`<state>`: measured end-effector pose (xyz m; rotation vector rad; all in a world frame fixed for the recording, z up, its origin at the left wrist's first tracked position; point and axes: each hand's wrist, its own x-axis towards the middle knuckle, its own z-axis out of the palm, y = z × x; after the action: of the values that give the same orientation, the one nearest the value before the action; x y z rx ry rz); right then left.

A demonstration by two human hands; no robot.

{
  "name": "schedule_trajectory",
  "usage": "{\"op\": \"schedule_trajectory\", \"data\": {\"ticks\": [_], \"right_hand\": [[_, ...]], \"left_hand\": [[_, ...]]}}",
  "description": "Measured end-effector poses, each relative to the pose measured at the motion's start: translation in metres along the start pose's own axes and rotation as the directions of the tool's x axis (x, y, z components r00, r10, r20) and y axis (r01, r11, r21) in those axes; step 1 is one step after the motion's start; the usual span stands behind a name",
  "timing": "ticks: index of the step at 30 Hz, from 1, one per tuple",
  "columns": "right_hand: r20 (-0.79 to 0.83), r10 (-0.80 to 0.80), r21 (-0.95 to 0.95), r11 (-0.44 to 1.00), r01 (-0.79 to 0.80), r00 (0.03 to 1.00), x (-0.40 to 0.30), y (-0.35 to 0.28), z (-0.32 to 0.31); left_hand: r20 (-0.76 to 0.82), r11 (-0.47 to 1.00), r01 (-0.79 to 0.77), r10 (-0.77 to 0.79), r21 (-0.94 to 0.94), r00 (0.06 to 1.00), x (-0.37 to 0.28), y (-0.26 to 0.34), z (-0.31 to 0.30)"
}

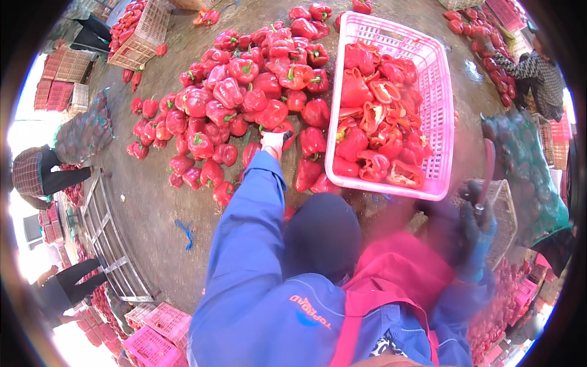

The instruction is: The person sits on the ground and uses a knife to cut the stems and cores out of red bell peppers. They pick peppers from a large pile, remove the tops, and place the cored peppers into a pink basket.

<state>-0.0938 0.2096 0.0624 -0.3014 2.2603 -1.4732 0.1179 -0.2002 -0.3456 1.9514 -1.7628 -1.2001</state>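
Observation:
My left hand (pixel 274 141), in a white glove with dark fingertips, reaches to the near side of a heap of whole red bell peppers (pixel 229 94). It touches a red bell pepper (pixel 285 126) there; whether the fingers close round it cannot be told. Out to the right, my right hand (pixel 474 229), in a dark and blue glove, grips a knife (pixel 488 172) with its reddish blade pointing up. Between the hands stands a pink plastic crate (pixel 442 133), partly filled with cut and opened red peppers (pixel 380 110). My dark-covered knee (pixel 323 234) is near the crate.
A filled green mesh sack (pixel 523 165) and a pale crate (pixel 502 220) stand at right. One co-worker (pixel 539 78) sits by peppers at upper right; another (pixel 34 172) bends at left. A metal frame (pixel 114 243) and blue twine (pixel 185 234) lie on the floor.

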Motion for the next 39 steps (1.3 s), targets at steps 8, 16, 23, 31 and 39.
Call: {"op": "schedule_trajectory", "data": {"ticks": [8, 16, 23, 31, 39], "right_hand": [[0.184, 0.172, 0.124, 0.973, -0.196, 0.968, 0.008, 0.02, 0.033], [0.211, 0.062, 0.021, 0.997, -0.068, 0.976, 0.007, 0.034, 0.03], [0.415, 0.036, 0.176, 0.977, -0.119, 0.909, -0.027, -0.012, 0.069], [0.612, -0.029, 0.4, 0.873, -0.279, 0.79, -0.023, -0.042, 0.082], [0.251, -0.113, 0.23, 0.972, 0.054, 0.961, -0.058, -0.039, 0.049]], "left_hand": [[0.219, 0.606, 0.189, -0.025, -0.773, 0.975, 0.004, -0.045, 0.006], [0.749, 0.004, 0.774, 0.258, -0.633, 0.611, -0.112, 0.048, -0.097], [0.428, 0.236, 0.375, 0.683, -0.896, 0.592, -0.198, 0.145, -0.166], [0.321, 0.467, -0.218, 0.814, -0.857, 0.485, -0.329, 0.249, -0.168], [0.14, 0.461, -0.527, 0.832, -0.714, 0.537, -0.335, 0.25, -0.142]]}}
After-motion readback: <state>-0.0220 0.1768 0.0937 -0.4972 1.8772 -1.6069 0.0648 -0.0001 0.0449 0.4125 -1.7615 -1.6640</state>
